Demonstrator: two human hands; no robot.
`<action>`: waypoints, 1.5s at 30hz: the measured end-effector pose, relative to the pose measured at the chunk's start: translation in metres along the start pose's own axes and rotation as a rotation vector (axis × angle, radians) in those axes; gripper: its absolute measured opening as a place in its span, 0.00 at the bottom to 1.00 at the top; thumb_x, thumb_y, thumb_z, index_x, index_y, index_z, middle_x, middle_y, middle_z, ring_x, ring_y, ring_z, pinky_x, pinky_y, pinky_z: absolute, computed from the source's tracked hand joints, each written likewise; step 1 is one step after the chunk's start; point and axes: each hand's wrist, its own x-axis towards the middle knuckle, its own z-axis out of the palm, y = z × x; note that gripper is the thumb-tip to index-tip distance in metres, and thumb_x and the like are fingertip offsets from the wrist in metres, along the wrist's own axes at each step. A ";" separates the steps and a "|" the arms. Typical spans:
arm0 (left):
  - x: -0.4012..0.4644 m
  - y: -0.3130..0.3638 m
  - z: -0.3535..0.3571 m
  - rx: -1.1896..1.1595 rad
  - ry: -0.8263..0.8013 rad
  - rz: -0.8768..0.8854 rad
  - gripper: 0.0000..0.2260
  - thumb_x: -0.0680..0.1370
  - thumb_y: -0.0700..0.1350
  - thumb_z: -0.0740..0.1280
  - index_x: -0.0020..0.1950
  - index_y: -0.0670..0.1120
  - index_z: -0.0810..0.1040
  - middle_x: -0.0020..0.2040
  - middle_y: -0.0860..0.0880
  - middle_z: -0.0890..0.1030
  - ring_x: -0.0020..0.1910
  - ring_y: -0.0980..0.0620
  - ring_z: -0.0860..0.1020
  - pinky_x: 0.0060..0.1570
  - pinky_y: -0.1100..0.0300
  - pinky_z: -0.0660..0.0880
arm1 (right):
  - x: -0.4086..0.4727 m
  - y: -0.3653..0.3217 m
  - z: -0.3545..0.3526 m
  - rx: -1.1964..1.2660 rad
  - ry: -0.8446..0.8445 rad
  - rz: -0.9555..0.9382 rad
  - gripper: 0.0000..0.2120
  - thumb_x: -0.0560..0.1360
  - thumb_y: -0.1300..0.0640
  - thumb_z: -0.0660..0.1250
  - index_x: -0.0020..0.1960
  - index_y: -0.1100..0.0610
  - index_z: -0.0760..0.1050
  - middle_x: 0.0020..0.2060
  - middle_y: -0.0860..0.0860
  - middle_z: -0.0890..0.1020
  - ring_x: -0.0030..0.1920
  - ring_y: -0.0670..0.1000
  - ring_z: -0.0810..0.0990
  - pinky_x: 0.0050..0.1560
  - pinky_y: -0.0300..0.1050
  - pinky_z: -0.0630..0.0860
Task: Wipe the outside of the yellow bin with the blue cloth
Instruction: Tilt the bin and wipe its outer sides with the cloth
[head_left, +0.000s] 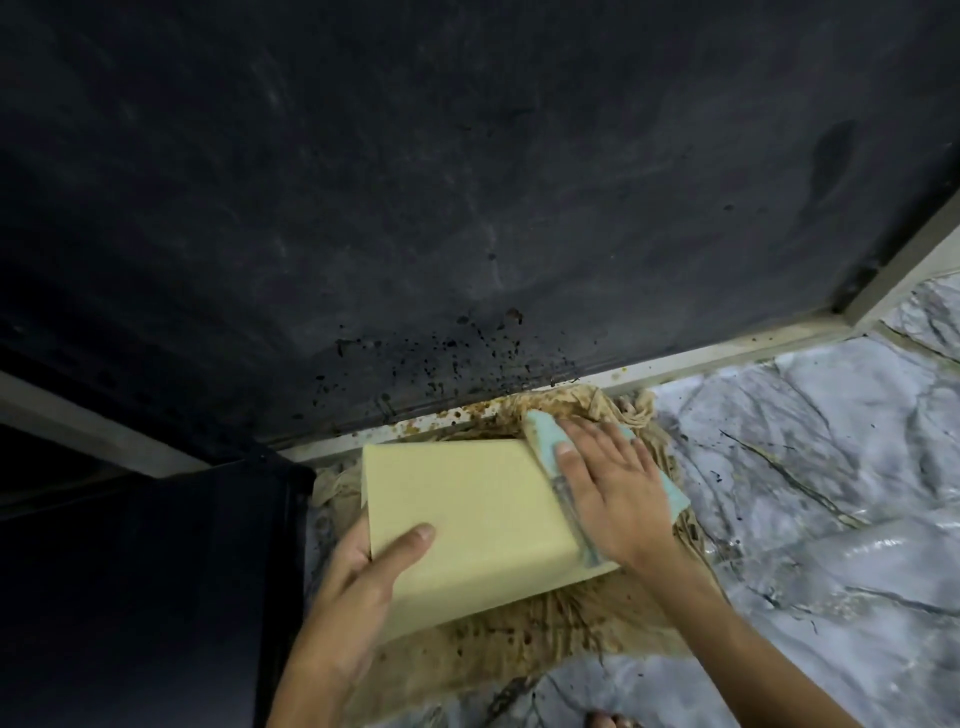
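The pale yellow bin (470, 512) lies on its side on a stained brown cloth on the floor, a broad flat face turned up. My left hand (363, 577) grips its near-left edge, thumb on the top face. My right hand (605, 491) presses the light blue cloth (540, 434) flat against the bin's right side, fingers spread. Most of the blue cloth is hidden under that hand; parts show at the fingertips and by the wrist.
A dirty brown cloth (524, 631) spreads under the bin on marble-pattern floor tiles (810, 467). A dark spattered wall (467, 208) with a pale skirting strip (670, 371) rises behind. A black cabinet side (156, 597) stands at the left.
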 end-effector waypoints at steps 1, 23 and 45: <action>0.001 -0.002 -0.001 0.008 -0.007 0.003 0.20 0.72 0.43 0.73 0.64 0.47 0.82 0.59 0.47 0.89 0.63 0.43 0.83 0.71 0.41 0.73 | -0.001 0.000 -0.001 -0.002 -0.006 0.014 0.34 0.78 0.35 0.34 0.80 0.43 0.53 0.81 0.43 0.57 0.81 0.47 0.47 0.79 0.52 0.39; 0.012 0.018 -0.017 0.099 -0.046 0.012 0.24 0.68 0.38 0.76 0.65 0.45 0.82 0.53 0.51 0.90 0.58 0.46 0.86 0.63 0.45 0.77 | 0.014 0.043 0.000 0.380 0.191 -0.044 0.15 0.84 0.48 0.59 0.61 0.53 0.81 0.51 0.50 0.82 0.55 0.53 0.80 0.52 0.42 0.71; -0.036 0.102 0.037 1.683 -0.438 0.474 0.27 0.84 0.39 0.58 0.77 0.65 0.65 0.68 0.48 0.80 0.68 0.44 0.77 0.62 0.51 0.73 | -0.022 -0.015 -0.115 0.296 0.415 -0.398 0.23 0.84 0.45 0.53 0.72 0.54 0.73 0.70 0.47 0.76 0.75 0.48 0.66 0.76 0.47 0.62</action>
